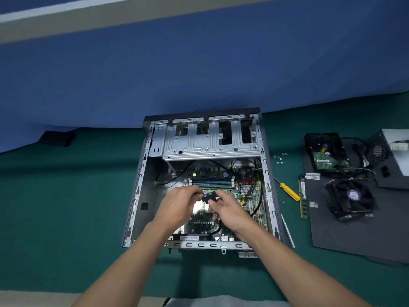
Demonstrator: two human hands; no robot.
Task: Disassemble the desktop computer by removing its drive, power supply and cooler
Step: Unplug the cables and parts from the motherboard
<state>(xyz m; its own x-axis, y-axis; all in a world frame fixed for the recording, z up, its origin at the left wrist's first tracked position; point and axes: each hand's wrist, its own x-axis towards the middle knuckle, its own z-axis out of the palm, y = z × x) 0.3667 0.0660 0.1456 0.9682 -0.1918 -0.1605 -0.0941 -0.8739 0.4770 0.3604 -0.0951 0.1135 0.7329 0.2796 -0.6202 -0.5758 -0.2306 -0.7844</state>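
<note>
Drive, power supply & cooler are out, lying on the black panel right of the case, so the task looks approx done. Left hand & right hand meet over the board, both pinching a small black plug w/ cable.

Bare left grip and bare right grip, each on a forearm uncovered down to the frame's lower edge. A pale cloth strip lies between the forearms; whether it is clothing cannot be told.

Dim even light, soft focus, curved edges
</note>
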